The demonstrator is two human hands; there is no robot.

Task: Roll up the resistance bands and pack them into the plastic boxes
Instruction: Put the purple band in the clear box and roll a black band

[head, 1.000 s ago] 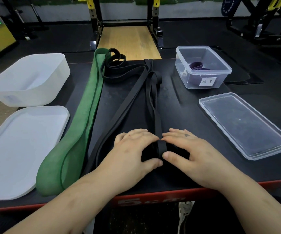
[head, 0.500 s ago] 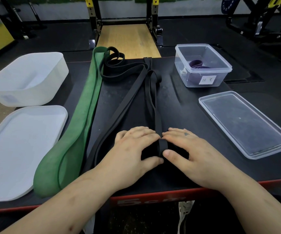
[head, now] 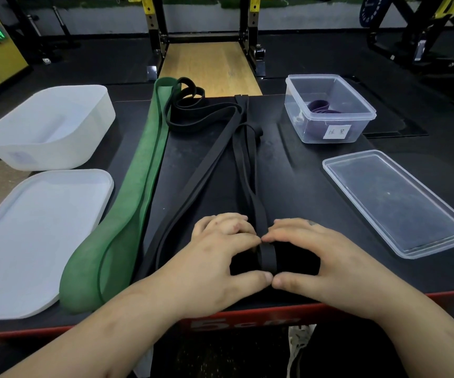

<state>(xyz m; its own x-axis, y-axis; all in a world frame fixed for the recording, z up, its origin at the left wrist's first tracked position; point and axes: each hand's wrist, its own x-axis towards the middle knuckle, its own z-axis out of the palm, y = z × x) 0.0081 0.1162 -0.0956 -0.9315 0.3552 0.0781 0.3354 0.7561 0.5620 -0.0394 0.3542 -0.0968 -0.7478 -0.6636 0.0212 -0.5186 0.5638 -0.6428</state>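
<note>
The left grip [head: 220, 257] and right grip [head: 326, 257] both pinch the started roll of the black band [head: 268, 258] at the counter's [head: 302, 192] near edge, thumbs behind, fingers on top. The rubber looks soft, springy and light; squeeze the roll's sides or it likely unwinds.

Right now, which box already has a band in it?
The clear box at far right: a purple band lies inside; the white box shows none.

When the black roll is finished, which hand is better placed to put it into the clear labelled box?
Probably the right hand: the clear box stands open on its side of the black band, which both hands grip; the left hand would cross over.
</note>
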